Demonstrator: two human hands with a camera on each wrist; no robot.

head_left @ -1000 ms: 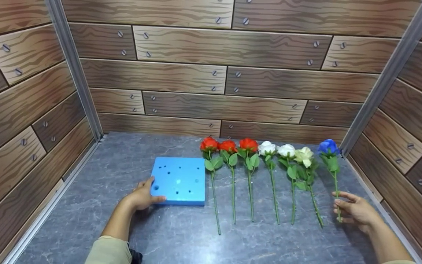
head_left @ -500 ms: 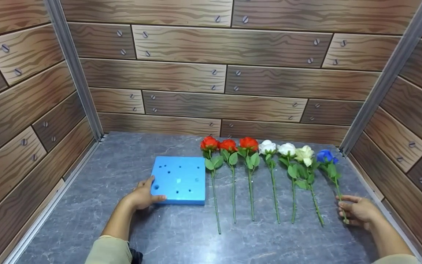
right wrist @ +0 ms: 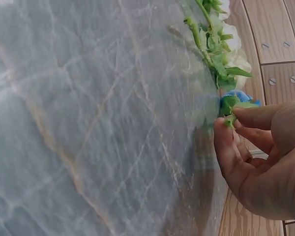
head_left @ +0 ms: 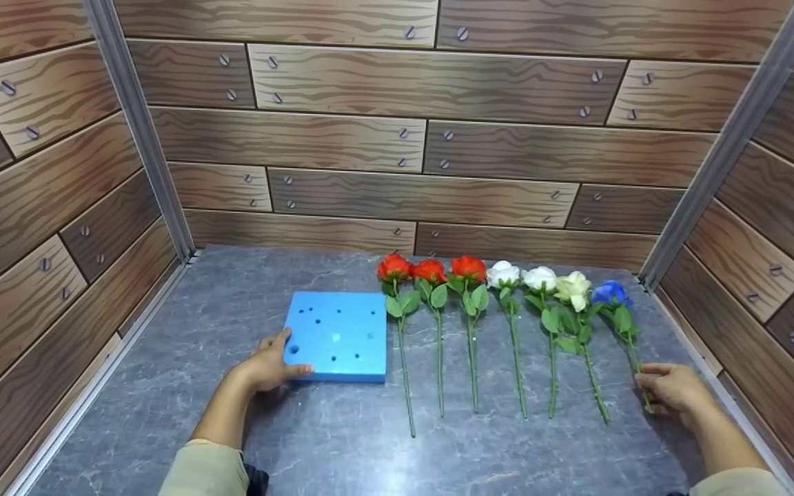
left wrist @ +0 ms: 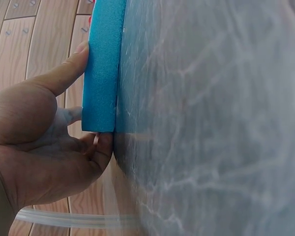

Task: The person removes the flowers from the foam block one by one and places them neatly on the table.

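A blue foam block (head_left: 352, 337) dotted with small holes lies flat left of the middle in the head view. My left hand (head_left: 264, 365) holds its near left corner; the left wrist view shows the thumb (left wrist: 71, 69) against the top face and curled fingers at the side. At the far right of the flower row is a blue artificial rose (head_left: 611, 294), head pointing away. Its lower stem is pinched between the thumb and fingers of my right hand (head_left: 676, 391). In the right wrist view the stem end (right wrist: 229, 121) pokes out between the fingertips.
Left of the blue rose lie a cream rose (head_left: 573, 291), two white roses (head_left: 504, 274) and three red roses (head_left: 467, 269), stems toward me. Wood-patterned walls (head_left: 342, 145) with metal corner posts (head_left: 142, 131) enclose the grey marbled tabletop (head_left: 342, 441).
The blue rose has come down toward the tabletop, its head lower and tilted left. My right hand has shifted slightly right with the stem. The left hand and block stay put.
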